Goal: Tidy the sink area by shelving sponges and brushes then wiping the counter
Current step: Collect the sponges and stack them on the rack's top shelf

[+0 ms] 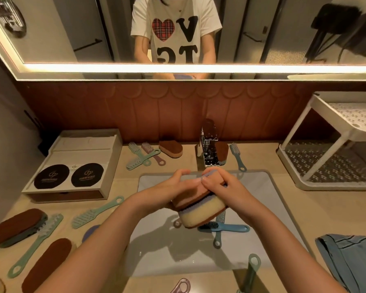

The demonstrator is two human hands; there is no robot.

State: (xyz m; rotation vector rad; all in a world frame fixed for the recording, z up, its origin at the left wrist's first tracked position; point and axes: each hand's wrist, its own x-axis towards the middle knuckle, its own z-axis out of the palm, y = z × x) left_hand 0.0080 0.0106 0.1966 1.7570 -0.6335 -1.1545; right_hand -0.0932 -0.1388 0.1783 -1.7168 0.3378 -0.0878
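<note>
sponges (201, 210), stacked in brown, purple and yellow layers, are held above the middle of the sink (178, 254). the left hand (178, 182) curls over the stack's top from the left, fingers bent around its far edge. the right hand (218, 185) clamps the right side, fingers wrapped over the top. under the stack, inside the sink, lies a blue brush (224, 227) with dark bristles, crossed over another brush handle. behind the sink stands the faucet (208, 149). left of it a brown sponge (171, 148) and three pastel brushes (140, 155) lie on the counter (283, 208); right of it lie another sponge (222, 153) and a light blue brush (238, 157). left of the sink lie two teal brushes (97, 212), two long brown sponges (17, 227) and a shallow box (76, 161). right of the sink stands a white two-tier rack (347, 132), and a folded blue cloth (351, 256) lies nearer the person.
</note>
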